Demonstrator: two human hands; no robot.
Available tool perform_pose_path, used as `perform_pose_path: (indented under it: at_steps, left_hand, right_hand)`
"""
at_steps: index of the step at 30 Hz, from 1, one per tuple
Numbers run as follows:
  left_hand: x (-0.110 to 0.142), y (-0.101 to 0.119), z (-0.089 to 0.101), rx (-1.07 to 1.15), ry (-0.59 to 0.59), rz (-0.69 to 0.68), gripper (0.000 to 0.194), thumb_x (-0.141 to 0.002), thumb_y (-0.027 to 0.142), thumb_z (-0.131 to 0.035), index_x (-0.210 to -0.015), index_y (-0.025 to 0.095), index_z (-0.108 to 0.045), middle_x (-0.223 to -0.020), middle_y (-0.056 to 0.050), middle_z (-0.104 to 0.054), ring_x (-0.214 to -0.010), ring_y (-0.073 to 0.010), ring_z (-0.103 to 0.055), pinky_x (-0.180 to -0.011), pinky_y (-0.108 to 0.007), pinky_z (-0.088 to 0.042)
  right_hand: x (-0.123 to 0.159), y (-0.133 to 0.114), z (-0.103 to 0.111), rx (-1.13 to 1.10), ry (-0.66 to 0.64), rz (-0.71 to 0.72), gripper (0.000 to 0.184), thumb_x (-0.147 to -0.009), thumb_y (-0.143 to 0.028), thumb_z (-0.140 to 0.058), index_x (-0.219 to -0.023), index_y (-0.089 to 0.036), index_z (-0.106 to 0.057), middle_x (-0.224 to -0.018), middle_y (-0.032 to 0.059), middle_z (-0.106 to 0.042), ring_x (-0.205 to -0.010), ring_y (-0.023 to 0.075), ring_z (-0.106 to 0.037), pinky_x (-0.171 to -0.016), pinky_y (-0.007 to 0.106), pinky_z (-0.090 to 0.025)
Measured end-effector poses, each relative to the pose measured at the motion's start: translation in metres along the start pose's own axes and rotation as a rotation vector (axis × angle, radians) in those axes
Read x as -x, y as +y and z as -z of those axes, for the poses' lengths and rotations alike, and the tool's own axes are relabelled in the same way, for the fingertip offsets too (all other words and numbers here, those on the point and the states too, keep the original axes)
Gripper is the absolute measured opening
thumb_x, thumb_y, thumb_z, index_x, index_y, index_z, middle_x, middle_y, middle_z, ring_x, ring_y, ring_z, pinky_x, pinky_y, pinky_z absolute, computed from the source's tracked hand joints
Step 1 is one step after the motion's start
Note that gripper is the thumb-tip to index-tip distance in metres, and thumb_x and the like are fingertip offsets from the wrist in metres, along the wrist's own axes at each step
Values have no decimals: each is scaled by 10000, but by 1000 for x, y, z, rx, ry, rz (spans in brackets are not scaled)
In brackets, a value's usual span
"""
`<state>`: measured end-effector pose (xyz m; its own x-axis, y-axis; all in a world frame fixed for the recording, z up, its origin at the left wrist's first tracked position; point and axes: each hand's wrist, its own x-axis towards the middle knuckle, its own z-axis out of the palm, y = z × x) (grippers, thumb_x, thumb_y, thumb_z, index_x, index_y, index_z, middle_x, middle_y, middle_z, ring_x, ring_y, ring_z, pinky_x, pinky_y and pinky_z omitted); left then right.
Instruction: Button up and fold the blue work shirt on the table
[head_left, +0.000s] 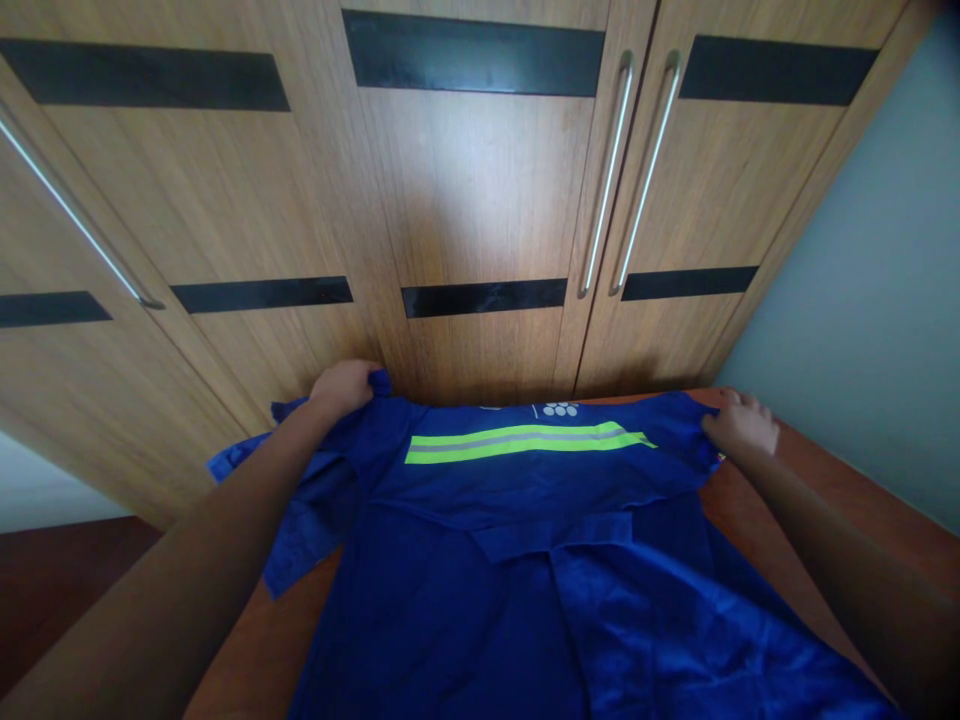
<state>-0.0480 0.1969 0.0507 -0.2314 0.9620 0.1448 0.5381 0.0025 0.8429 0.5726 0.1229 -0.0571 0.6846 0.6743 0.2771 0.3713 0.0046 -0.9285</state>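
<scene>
A dark blue work garment with a fluorescent yellow and grey reflective stripe lies spread out in front of me. White round printed marks sit near its far edge. My left hand is closed on the far left part of the cloth, and a bit of fabric pokes out past the fingers. On the far right, my right hand pinches the other end of the same striped section. Between the hands this section is stretched fairly straight. Nearer to me the cloth has folds and a loose flap, and it runs out of the bottom of the view.
Behind the garment stands a wooden wardrobe with black bands and long metal handles. A reddish-brown surface lies under the cloth. A pale wall closes off the right side. Blue cloth hangs out at the left.
</scene>
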Motion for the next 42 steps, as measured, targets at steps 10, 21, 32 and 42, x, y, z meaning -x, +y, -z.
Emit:
perform_pose_path:
  at_steps: [10,21,32,42]
  left_hand:
    - [4,13,-2,-456,-145,-123,239,-582,141,-626,-779,208,-743,-962,-37,-750,-1061,-266,-632,-977,-284,-427]
    - [10,-42,34,-254,-61,119,202,-772,215,-585,-924,145,-698,-808,-74,-738,-710,-208,-692,-725,-319,-559]
    - [15,-43,31,136,-85,166,276,-689,167,-647,-958,186,-703,-705,-38,-730,-646,-196,-693,-616,-291,-585]
    - [30,-51,43,134,-185,157,387,-577,157,-688,-963,180,-694,-765,-31,-746,-677,-207,-697,-621,-284,-575]
  right_hand:
    - [185,-124,-133,323,-856,957,352,-896,-310,-481,-1186,-135,-578,-1204,139,-603,-1138,237,-533,-986,389,-421]
    - [286,-149,-112,778,-1043,1214,367,-753,-74,-545,-1117,-121,-545,-1000,137,-629,-891,257,-573,-703,354,-479]
    - [260,-218,-67,727,-1016,1179,216,-836,-91,-490,-1025,-159,-568,-914,89,-631,-860,221,-568,-693,310,-428]
    - [322,-185,-53,638,-1253,1262,189,-807,-137,-533,-979,-117,-608,-864,103,-621,-790,226,-566,-665,327,-470]
